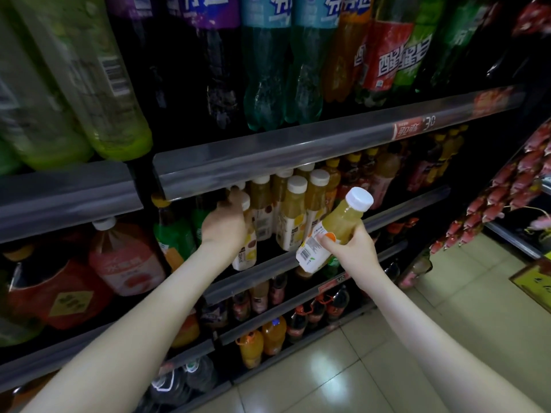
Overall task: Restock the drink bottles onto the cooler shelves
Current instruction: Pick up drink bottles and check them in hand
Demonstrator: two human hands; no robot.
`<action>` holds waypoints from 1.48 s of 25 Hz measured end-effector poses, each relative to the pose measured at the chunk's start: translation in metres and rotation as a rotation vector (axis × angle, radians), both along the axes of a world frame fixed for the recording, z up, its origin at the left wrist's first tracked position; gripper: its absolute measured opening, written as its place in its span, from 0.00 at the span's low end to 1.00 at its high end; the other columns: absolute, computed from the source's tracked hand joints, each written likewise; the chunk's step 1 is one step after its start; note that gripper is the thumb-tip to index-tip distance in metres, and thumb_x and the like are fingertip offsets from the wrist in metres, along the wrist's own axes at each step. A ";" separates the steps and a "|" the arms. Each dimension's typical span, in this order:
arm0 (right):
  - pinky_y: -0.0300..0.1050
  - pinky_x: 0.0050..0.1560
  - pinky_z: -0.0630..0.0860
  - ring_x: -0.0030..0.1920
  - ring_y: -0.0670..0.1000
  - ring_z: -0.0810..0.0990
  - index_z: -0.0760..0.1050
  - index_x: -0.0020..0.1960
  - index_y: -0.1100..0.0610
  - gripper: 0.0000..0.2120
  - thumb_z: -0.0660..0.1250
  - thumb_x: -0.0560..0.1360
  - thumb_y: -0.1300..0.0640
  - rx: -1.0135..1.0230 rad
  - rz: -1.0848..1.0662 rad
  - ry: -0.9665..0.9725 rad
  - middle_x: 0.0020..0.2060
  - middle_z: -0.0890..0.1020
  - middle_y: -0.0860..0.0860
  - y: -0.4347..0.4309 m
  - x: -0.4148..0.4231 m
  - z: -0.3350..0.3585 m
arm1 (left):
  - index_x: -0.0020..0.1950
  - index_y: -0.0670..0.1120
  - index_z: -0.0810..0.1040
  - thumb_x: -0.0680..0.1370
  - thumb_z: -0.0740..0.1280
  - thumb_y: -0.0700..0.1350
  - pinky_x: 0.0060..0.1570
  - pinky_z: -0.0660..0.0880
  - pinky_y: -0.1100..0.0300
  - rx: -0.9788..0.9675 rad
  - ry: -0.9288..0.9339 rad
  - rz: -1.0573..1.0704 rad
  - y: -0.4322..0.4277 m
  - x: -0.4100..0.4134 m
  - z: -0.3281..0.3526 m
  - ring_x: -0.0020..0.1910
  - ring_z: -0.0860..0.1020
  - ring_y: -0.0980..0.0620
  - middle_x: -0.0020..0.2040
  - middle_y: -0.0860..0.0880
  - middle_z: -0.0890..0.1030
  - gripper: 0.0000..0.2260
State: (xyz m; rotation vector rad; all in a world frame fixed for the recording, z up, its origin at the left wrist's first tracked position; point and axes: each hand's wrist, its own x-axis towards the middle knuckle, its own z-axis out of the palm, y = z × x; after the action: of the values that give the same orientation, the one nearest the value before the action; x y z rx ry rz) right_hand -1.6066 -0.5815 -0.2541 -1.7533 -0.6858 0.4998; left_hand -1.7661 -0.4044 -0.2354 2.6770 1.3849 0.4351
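1. Hands at mid-frame: the right hand point(348, 248) is wrapped around the lower body of a juice bottle point(334, 231), which tilts so that its white cap points to the upper right and its barcode label faces down-left.
2. The held bottle hangs in front of the shelf edge point(298, 257), clear of the row behind it.
3. The left hand point(225, 225) reaches under the grey price rail point(268, 153), fingers curled around the shoulder of a standing bottle point(246, 251) at the left end of the row.
4. Just right of that hand stands a cluster of white-capped yellow bottles point(295, 213), upright and close together.
5. Further right on the same shelf, yellow-capped bottles point(387, 165) recede into shadow.
6. At upper frame, large soda bottles point(268, 70) in purple, teal, orange and green stand on the shelf above.
7. At lower left sits a big pink-labelled jug point(128, 257); at lower centre, small orange jugs point(262, 341).
8. Pale floor tiles point(387, 353) fill the lower right.
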 end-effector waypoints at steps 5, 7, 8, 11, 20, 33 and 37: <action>0.35 0.43 0.72 0.51 0.43 0.79 0.71 0.61 0.52 0.23 0.75 0.70 0.54 -0.034 0.025 -0.013 0.50 0.81 0.44 0.010 0.022 -0.012 | 0.54 0.43 0.82 0.60 0.78 0.56 0.20 0.59 0.66 0.369 0.325 0.136 -0.005 0.005 0.003 0.21 0.74 0.50 0.28 0.46 0.77 0.27; 0.33 0.42 0.71 0.51 0.42 0.79 0.71 0.62 0.52 0.24 0.76 0.69 0.54 -0.043 0.062 -0.016 0.50 0.81 0.44 0.013 0.033 -0.012 | 0.52 0.45 0.82 0.62 0.75 0.60 0.20 0.56 0.66 0.372 0.378 0.162 -0.013 0.014 0.000 0.23 0.74 0.51 0.29 0.47 0.78 0.26; 0.31 0.41 0.71 0.50 0.41 0.79 0.71 0.62 0.52 0.24 0.76 0.69 0.54 -0.042 0.079 -0.018 0.49 0.81 0.44 0.015 0.039 -0.010 | 0.48 0.45 0.82 0.62 0.75 0.59 0.21 0.54 0.66 0.391 0.356 0.168 -0.020 0.021 0.009 0.23 0.74 0.51 0.27 0.48 0.77 0.23; 0.28 0.37 0.71 0.45 0.36 0.77 0.71 0.60 0.51 0.22 0.75 0.70 0.54 -0.058 0.123 -0.047 0.47 0.80 0.40 0.016 0.066 -0.004 | 0.44 0.43 0.79 0.66 0.76 0.52 0.19 0.61 0.67 0.426 0.228 0.048 -0.036 0.049 0.011 0.22 0.76 0.48 0.27 0.46 0.77 0.16; 0.28 0.37 0.72 0.46 0.36 0.78 0.70 0.60 0.51 0.22 0.76 0.69 0.55 -0.091 0.222 -0.082 0.48 0.80 0.42 0.016 0.123 -0.005 | 0.75 0.48 0.58 0.81 0.52 0.58 0.37 0.70 0.57 0.188 0.070 0.017 -0.027 0.116 0.002 0.50 0.78 0.43 0.57 0.41 0.76 0.25; 0.35 0.44 0.72 0.49 0.40 0.78 0.70 0.61 0.52 0.25 0.76 0.69 0.55 -0.050 0.245 0.009 0.50 0.80 0.44 0.027 0.118 -0.020 | 0.71 0.42 0.59 0.80 0.60 0.51 0.32 0.71 0.53 -0.080 -0.101 0.104 -0.047 0.050 0.010 0.41 0.79 0.36 0.44 0.39 0.79 0.23; 0.36 0.44 0.73 0.49 0.40 0.78 0.70 0.62 0.53 0.25 0.76 0.69 0.54 -0.045 0.245 0.014 0.50 0.81 0.45 0.034 0.103 -0.023 | 0.69 0.41 0.60 0.80 0.60 0.53 0.31 0.70 0.53 -0.125 -0.101 0.093 -0.051 0.035 0.003 0.40 0.78 0.37 0.39 0.44 0.73 0.23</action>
State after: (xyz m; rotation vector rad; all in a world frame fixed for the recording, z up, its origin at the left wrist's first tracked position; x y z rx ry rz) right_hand -1.5038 -0.5472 -0.2772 -1.7143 -0.8917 0.6981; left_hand -1.7315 -0.4554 -0.2325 2.4647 1.4604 0.4681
